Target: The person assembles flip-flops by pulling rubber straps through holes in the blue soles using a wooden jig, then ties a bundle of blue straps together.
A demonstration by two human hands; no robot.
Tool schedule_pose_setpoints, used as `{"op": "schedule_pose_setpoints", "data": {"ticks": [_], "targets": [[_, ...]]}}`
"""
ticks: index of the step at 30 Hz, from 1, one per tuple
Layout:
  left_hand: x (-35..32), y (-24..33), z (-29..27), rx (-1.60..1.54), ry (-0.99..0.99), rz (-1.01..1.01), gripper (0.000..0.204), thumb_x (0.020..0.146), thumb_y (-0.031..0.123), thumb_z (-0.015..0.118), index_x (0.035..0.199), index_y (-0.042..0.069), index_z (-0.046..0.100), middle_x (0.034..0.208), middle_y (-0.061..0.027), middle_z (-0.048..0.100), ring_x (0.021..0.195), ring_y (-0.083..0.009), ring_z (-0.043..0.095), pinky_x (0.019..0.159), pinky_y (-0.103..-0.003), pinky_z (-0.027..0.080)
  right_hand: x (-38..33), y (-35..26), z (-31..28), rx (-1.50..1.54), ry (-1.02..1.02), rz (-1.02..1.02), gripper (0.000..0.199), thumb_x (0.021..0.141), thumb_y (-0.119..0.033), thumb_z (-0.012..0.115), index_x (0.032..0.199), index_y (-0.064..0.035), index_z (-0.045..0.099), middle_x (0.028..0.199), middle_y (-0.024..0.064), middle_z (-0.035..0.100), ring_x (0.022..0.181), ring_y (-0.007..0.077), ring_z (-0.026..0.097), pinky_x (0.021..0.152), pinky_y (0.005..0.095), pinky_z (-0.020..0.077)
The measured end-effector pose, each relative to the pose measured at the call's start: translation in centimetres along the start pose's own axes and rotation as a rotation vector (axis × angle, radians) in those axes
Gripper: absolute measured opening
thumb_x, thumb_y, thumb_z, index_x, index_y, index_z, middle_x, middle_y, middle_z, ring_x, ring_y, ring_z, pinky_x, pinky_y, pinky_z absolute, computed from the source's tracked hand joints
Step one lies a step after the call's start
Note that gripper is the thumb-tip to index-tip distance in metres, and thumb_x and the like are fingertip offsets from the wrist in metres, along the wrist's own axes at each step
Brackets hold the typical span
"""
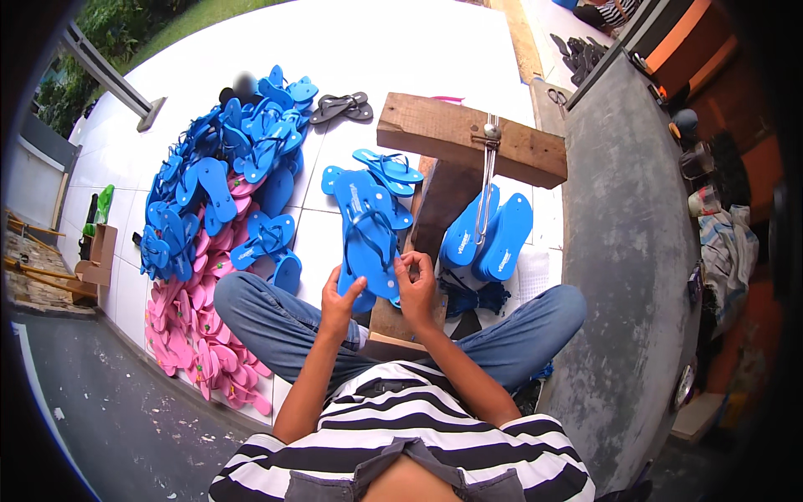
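Note:
Between my hands is a blue flip-flop (355, 201) with a dark blue strap, its toe end pointing away from me. My left hand (339, 303) grips its heel end at the left edge, thumb on top. At the right edge of the heel, the fingers of my right hand (416, 289) are pinched together; any small thing between them is hidden. More blue sole shows beneath the held one. Just beyond lie several other blue flip-flops (389, 170). A wooden T-shaped stand (468, 138) rises to the right, with a thin metal tool (488, 188) hanging from its crossbar.
A large heap of blue flip-flops (213, 188) and pink flip-flops (209, 343) spreads on the left. Strapless blue soles (506, 238) lie right of the stand, with dark blue straps (477, 299) nearer me. Black flip-flops (341, 108) sit farther back. A grey concrete ledge (623, 251) runs along the right.

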State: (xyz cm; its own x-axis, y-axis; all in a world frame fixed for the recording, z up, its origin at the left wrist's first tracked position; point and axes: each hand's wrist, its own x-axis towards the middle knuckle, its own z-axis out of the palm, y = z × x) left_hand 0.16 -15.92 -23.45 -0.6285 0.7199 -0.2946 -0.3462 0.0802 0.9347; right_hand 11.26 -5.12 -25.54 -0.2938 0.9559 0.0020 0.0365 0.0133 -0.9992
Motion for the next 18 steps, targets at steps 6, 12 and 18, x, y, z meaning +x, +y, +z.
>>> {"op": "schedule_pose_setpoints", "data": {"ticks": [6,12,18], "targets": [[11.3,-1.9,1.7,-0.215,-0.04,-0.051,0.072,0.087,0.029,0.074,0.14,-0.003,0.038,0.132,-0.0161,0.054,0.113,-0.0233,0.058,0.094,-0.036,0.049,2.7,-1.7,-4.5,-0.099,-0.035,-0.072,0.019,0.093,-0.02,0.068,0.097,-0.0019,0.061,0.083,0.0062,0.065,0.074,0.013,0.062,0.069,0.029,0.0497],[14.3,-11.5,2.3,0.09,0.039,-0.47,0.085,0.087,0.042,0.07,0.152,0.008,0.027,0.153,-0.0163,0.035,0.137,-0.0342,0.036,0.099,-0.046,0.044,5.0,-3.2,-14.5,-0.401,-0.223,0.018,0.02,0.096,-0.022,0.063,0.101,-0.0017,0.064,0.088,0.0049,0.068,0.081,0.0121,0.063,0.072,0.0287,0.0494],[10.0,-3.5,6.9,0.711,-0.401,-0.017,0.052,0.093,0.034,0.063,0.131,0.001,0.055,0.124,-0.018,0.064,0.105,-0.0279,0.065,0.086,-0.035,0.052,6.3,1.6,-23.0,-1.08,-0.468,0.335,0.029,0.087,-0.031,0.064,0.092,-0.0027,0.068,0.089,0.0185,0.071,0.088,0.0378,0.067,0.078,0.0459,0.0514]]}}
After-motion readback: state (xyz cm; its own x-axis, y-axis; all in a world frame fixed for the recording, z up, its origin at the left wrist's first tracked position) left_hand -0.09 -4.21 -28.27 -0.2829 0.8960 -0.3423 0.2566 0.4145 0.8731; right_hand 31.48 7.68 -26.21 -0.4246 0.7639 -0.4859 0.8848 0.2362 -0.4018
